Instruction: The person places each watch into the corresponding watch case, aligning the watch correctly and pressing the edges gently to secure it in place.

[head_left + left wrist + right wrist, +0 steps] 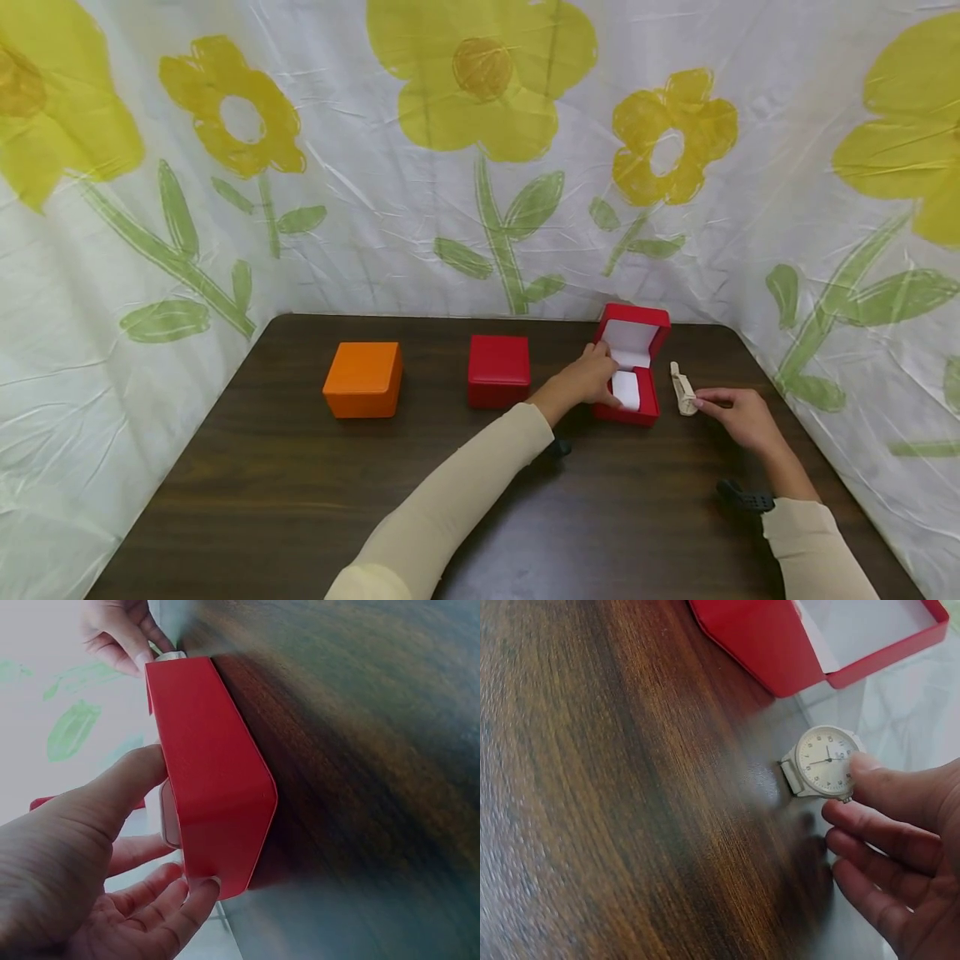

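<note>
A red watch box (pixel 649 398) stands with its lid up at the right of the table, a white cushion (pixel 626 391) inside. My left hand (pixel 587 381) grips this box at its left side; in the left wrist view the thumb lies at the top edge and the fingers reach round a corner of the red wall (pixel 214 750). To the right of the box is a cream wristwatch (pixel 683 393) with a round pale dial (pixel 827 761). My right hand (pixel 742 418) pinches the watch at the rim of its case between thumb and index finger, the other fingers loosely bent.
A closed red box (pixel 498 371) sits left of the open one, and an orange box (pixel 363 379) farther left. Behind the dark wooden table (pixel 262 492) hangs a white cloth (pixel 360 225) printed with yellow flowers.
</note>
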Demonstrator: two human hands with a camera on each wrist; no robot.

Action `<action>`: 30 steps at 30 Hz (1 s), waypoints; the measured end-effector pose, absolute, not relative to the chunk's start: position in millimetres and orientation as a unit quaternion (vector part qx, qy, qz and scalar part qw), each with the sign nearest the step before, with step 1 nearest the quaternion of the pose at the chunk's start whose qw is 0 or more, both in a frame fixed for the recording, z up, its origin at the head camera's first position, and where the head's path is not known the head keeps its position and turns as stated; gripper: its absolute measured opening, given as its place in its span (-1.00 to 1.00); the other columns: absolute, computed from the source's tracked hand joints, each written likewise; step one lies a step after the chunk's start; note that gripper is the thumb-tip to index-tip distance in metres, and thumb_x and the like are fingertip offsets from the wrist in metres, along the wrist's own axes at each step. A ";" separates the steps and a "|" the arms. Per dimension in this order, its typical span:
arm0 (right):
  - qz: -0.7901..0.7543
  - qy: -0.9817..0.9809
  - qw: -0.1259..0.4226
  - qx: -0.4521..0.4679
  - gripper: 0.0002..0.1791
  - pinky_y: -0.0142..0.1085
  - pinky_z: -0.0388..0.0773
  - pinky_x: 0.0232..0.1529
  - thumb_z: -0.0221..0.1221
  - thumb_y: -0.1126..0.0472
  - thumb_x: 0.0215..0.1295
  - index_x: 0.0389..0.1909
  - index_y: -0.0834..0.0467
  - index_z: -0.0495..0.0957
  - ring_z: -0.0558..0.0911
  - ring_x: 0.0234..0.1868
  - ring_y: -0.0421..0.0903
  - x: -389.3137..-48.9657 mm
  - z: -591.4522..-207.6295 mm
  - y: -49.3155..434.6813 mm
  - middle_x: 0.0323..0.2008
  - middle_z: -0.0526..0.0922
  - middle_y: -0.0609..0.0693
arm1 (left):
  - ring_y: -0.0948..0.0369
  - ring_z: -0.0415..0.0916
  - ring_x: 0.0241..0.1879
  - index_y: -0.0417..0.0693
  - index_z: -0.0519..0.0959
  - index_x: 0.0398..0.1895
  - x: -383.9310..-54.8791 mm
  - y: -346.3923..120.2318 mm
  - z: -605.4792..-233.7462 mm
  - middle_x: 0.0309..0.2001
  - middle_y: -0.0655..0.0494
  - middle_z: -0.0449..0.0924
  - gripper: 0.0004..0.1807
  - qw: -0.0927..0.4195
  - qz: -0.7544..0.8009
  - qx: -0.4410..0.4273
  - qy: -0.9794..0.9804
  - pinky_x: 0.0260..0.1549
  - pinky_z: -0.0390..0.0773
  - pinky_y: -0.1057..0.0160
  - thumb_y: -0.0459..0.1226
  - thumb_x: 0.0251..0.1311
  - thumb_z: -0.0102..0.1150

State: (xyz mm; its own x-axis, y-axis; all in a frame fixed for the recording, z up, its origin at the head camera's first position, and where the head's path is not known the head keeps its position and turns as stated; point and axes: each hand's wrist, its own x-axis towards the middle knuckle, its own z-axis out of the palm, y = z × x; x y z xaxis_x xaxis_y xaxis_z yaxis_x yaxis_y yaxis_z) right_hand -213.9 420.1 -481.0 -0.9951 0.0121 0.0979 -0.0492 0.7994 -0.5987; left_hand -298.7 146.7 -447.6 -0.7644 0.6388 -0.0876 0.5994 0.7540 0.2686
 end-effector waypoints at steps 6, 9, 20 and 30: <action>0.311 -0.948 0.060 0.017 -0.64 0.14 0.51 0.01 0.28 0.10 0.41 -0.07 0.36 0.72 0.60 0.07 0.37 -214.5 -481.3 419.1 -0.04 0.70 0.35 | 0.26 0.24 0.14 0.07 0.56 0.19 -298.4 145.7 -447.0 0.21 0.15 0.35 -0.34 0.080 0.114 0.329 0.934 -0.06 0.60 0.38 0.09 0.03 0.52; 0.311 -0.948 0.064 0.018 -0.64 0.13 0.51 0.00 0.27 0.10 0.42 -0.07 0.37 0.71 0.60 0.07 0.36 -214.6 -482.5 419.0 -0.04 0.70 0.36 | 0.26 0.26 0.13 0.08 0.54 0.22 -298.3 144.7 -448.2 0.22 0.14 0.36 -0.31 0.072 0.109 0.335 0.933 -0.03 0.60 0.37 0.10 0.04 0.50; 0.376 -0.919 0.116 0.000 -0.60 -0.41 0.44 -0.23 0.21 0.02 0.47 -0.07 0.34 0.67 0.56 -0.18 -0.29 -210.9 -476.9 414.1 -0.16 0.75 0.06 | 0.22 0.35 0.08 0.03 0.51 0.24 -294.0 141.0 -451.2 0.17 0.13 0.45 -0.31 0.015 0.091 0.370 0.925 0.04 0.54 0.41 0.14 0.11 0.43; 0.575 -0.806 0.137 0.032 -0.80 -0.53 0.62 -0.32 0.14 0.32 0.49 -0.14 0.44 0.56 0.68 -0.40 -0.35 -210.2 -466.6 406.7 -0.41 0.71 -0.29 | 0.23 0.43 0.06 -0.01 0.52 0.23 -287.5 136.0 -452.0 0.14 0.12 0.53 -0.31 -0.041 0.084 0.392 0.915 0.08 0.50 0.40 0.12 0.12 0.44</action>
State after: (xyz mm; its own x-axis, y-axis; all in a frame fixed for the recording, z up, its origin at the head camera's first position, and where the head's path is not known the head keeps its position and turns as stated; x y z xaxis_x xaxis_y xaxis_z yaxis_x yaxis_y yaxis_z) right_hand -210.2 406.7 -466.6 -0.9602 0.1069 0.2580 -0.2090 0.3375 -0.9178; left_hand -287.5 136.0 -452.0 -0.6892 0.7107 0.1413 0.7245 0.6783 0.1221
